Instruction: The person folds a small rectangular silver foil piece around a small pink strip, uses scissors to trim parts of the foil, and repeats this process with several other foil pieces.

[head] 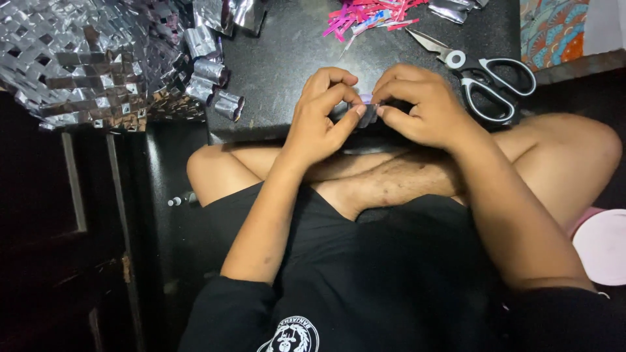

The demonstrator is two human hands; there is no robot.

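Observation:
Both my hands meet over the near edge of a black board [287,58] that rests above my crossed legs. My left hand [319,117] and my right hand [420,104] pinch a small folded silver foil strip [367,114] between thumbs and forefingers. The strip is mostly hidden by my fingers. A woven silver foil piece [78,58] lies at the far left, with several folded foil pieces [212,75] beside it on the board.
Black-handled scissors [479,72] lie shut on the board to the right of my hands. Pink and purple paper scraps [368,14] are heaped at the board's far edge. A pink round object [603,244] sits by my right knee. A patterned cloth [554,26] is at top right.

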